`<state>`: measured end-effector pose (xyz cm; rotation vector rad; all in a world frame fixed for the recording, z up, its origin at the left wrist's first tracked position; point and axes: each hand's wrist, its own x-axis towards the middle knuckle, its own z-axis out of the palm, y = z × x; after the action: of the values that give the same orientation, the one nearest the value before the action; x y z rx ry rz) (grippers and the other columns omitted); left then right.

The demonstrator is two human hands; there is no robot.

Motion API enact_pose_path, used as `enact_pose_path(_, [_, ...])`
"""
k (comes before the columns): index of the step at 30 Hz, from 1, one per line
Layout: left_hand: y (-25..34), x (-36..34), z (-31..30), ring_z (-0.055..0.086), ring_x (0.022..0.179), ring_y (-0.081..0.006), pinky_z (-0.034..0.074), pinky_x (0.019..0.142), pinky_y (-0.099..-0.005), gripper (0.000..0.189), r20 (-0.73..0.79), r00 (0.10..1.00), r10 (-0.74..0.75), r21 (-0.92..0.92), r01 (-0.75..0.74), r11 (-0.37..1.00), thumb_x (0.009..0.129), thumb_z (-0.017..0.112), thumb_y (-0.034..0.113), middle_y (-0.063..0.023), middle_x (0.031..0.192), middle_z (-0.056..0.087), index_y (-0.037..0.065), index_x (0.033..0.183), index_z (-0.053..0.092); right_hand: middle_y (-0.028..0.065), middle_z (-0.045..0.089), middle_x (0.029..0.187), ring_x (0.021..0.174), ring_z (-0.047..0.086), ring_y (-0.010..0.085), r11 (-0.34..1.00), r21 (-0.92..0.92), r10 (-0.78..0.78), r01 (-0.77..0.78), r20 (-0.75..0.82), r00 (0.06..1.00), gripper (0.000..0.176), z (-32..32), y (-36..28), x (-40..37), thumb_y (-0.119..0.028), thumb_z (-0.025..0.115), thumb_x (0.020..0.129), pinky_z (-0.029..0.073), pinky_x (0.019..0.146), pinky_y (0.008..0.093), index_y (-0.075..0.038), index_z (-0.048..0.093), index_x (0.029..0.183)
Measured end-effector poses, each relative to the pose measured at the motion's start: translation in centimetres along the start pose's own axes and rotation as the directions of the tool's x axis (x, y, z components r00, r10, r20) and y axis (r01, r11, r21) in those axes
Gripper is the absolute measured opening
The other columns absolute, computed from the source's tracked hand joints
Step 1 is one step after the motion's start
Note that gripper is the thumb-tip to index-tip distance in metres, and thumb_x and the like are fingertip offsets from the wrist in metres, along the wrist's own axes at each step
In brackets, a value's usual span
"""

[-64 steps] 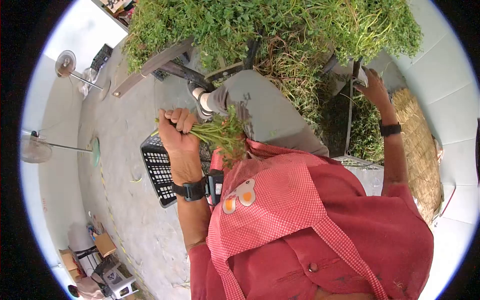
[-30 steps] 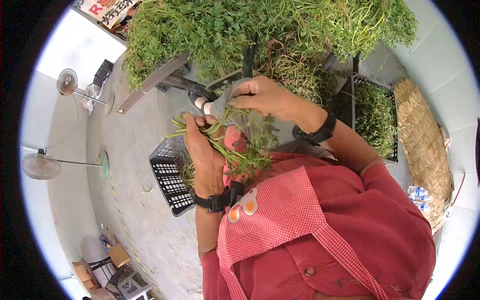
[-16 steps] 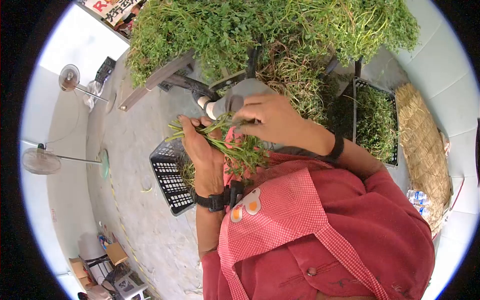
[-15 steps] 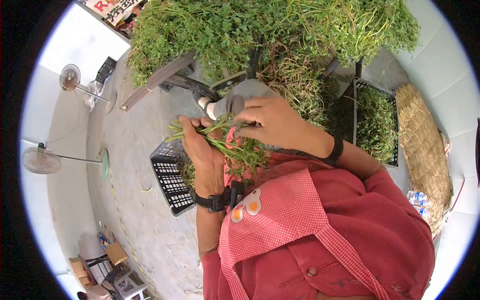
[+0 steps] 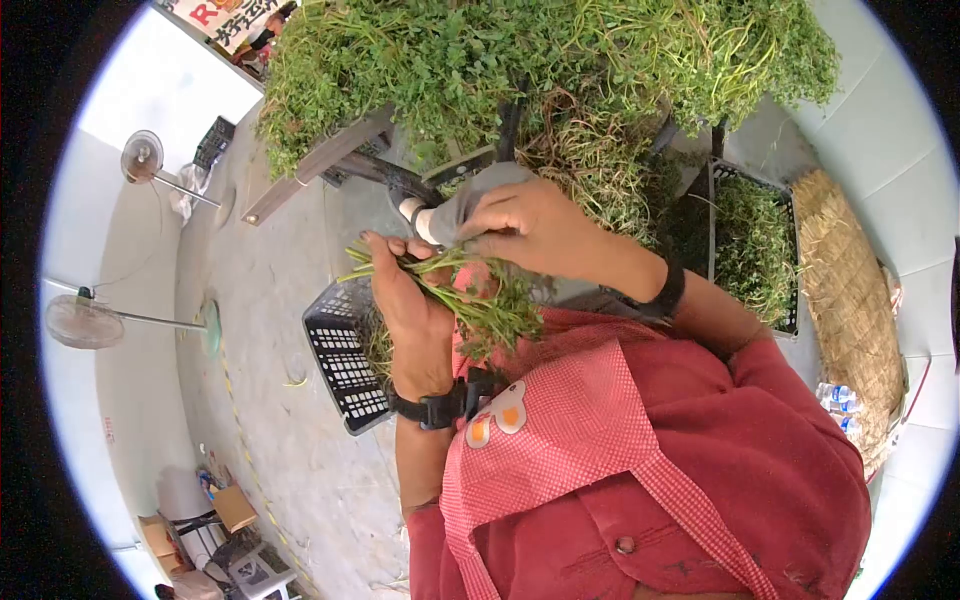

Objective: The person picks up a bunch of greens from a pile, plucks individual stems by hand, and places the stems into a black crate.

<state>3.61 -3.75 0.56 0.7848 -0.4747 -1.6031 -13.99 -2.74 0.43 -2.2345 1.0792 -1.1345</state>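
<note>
My left hand [image 5: 405, 290] is closed around a bunch of leafy green stems [image 5: 490, 312]. The cut-looking stem ends stick out to the left past my thumb, and the leaves hang to the right in front of the checked apron [image 5: 560, 440]. Just above the bunch is my right hand [image 5: 525, 225], its fingers curled together and slightly blurred. Whatever lies between those fingertips, if anything, is hidden. Ahead, a large heap of the same greens [image 5: 480, 75] covers a wooden-edged table [image 5: 315, 165].
A black crate [image 5: 350, 385] with some stems in it stands below my left hand. Another crate [image 5: 712, 225] of greens is at right, beside a rolled straw mat [image 5: 850, 300] and water bottles [image 5: 838, 398]. More stems [image 5: 600, 150] are piled under the table. Two fans [image 5: 85, 320] stand left.
My right hand has shifted slightly left and its fingers have drawn closer together above the bunch. My left hand still holds the stems, barely moved.
</note>
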Motion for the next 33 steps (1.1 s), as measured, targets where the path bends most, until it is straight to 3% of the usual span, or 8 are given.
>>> enact_pose_path(5, [-0.5, -1.0, 1.4, 0.036, 0.045, -0.0076, 0.034, 0.038, -0.0185, 0.033, -0.077, 0.994, 0.084, 0.086, -0.077, 0.993, 0.093, 0.04, 0.041, 0.0025, 0.058, 0.045, 0.016, 0.072, 0.043, 0.0099, 0.059, 0.075, 0.069, 0.058, 0.0281, 0.97, -0.24, -0.06, 0.03, -0.117, 0.991, 0.016, 0.3, -1.0, -0.1, -0.013, 0.064, 0.071, 0.046, 0.06, 0.0357, -0.004, 0.062, 0.084])
enact_pose_path(10, [-0.5, -0.2, -0.3, 0.028, 0.038, -0.0067, 0.028, 0.032, -0.0173, 0.035, 0.192, 0.981, -0.005, -0.036, 0.013, 0.999, 0.093, 0.037, 0.044, 0.0052, 0.052, 0.037, 0.017, 0.071, 0.042, 0.0089, 0.059, 0.071, 0.063, 0.059, 0.024, 0.925, -0.352, -0.004, -0.144, -0.387, 0.922, 0.013, -0.2, 1.1, 0.9, -0.012, 0.061, 0.074, 0.046, 0.053, 0.0335, -0.003, 0.061, 0.083])
enact_pose_path(12, [-0.1, -0.3, -0.2, 0.026, 0.035, -0.0064, 0.029, 0.031, -0.0177, 0.036, 0.18, 0.983, -0.015, -0.056, 0.026, 0.998, 0.093, 0.037, 0.045, 0.0061, 0.051, 0.036, 0.017, 0.07, 0.042, 0.0072, 0.058, 0.068, 0.056, 0.058, 0.0184, 0.856, 0.319, 0.489, -0.406, -0.247, 0.837, 0.014, -2.0, 2.7, 1.2, -0.014, 0.057, 0.079, 0.044, 0.044, 0.0337, 0.0, 0.058, 0.081])
enact_pose_path(13, [0.1, -0.2, -0.3, 0.028, 0.035, -0.0065, 0.029, 0.032, -0.0184, 0.037, 0.169, 0.985, -0.044, -0.095, 0.061, 0.994, 0.093, 0.037, 0.045, 0.006, 0.051, 0.036, 0.017, 0.07, 0.043, 0.0005, 0.056, 0.067, 0.05, 0.052, 0.0102, 0.689, 0.672, 0.492, -0.271, -0.159, 0.856, 0.014, -1.8, 3.4, 1.0, -0.014, 0.055, 0.084, 0.038, 0.038, 0.0251, -0.002, 0.059, 0.09])
enact_pose_path(17, [0.1, 0.6, -1.3, 0.034, 0.039, -0.0074, 0.033, 0.035, -0.0211, 0.037, 0.194, 0.974, -0.119, -0.163, 0.151, 0.975, 0.092, 0.038, 0.046, 0.0056, 0.053, 0.04, 0.016, 0.07, 0.043, -0.0043, 0.053, 0.066, 0.046, 0.042, 0.0032, 0.245, 0.837, 0.462, -0.489, 0.342, 0.818, 0.017, -0.9, 3.4, -0.8, -0.016, 0.055, 0.086, 0.029, 0.037, 0.0172, -0.008, 0.059, 0.101])
enact_pose_path(25, [-0.2, 0.5, -1.1, 0.037, 0.042, -0.0099, 0.035, 0.041, -0.0237, 0.035, 0.209, 0.969, -0.131, -0.058, 0.146, 0.988, 0.091, 0.041, 0.046, 0.003, 0.056, 0.043, 0.016, 0.072, 0.043, -0.005, 0.053, 0.075, 0.059, 0.045, 0.0007, 0.285, 0.756, 0.208, -0.59, 0.552, 0.808, 0.033, 1.4, 2.8, -0.6, -0.011, 0.063, 0.082, 0.034, 0.045, 0.0156, -0.001, 0.054, 0.112])
enact_pose_path(30, [-0.7, -0.2, -0.3, 0.037, 0.044, -0.0112, 0.035, 0.043, -0.024, 0.034, 0.166, 0.986, -0.006, 0.102, -0.011, 0.995, 0.092, 0.041, 0.043, 0.0011, 0.055, 0.043, 0.015, 0.073, 0.043, -0.0012, 0.059, 0.085, 0.073, 0.052, 0.0043, 0.7, 0.568, 0.144, -0.432, 0.481, 0.865, 0.037, 1.2, 2.0, -0.7, -0.005, 0.064, 0.077, 0.043, 0.059, 0.0189, 0.002, 0.054, 0.112])
enact_pose_path(33, [-0.9, 0.2, -0.1, 0.038, 0.045, -0.0128, 0.036, 0.044, -0.025, 0.035, 0.094, 0.993, 0.076, 0.204, -0.094, 0.974, 0.092, 0.041, 0.043, -0.0008, 0.055, 0.043, 0.014, 0.073, 0.043, -0.0007, 0.06, 0.085, 0.074, 0.053, 0.006, 0.634, 0.59, 0.202, -0.501, 0.498, 0.843, 0.037, 0.9, 1.2, -0.9, 0.0, 0.061, 0.076, 0.044, 0.063, 0.0206, 0.002, 0.055, 0.112])
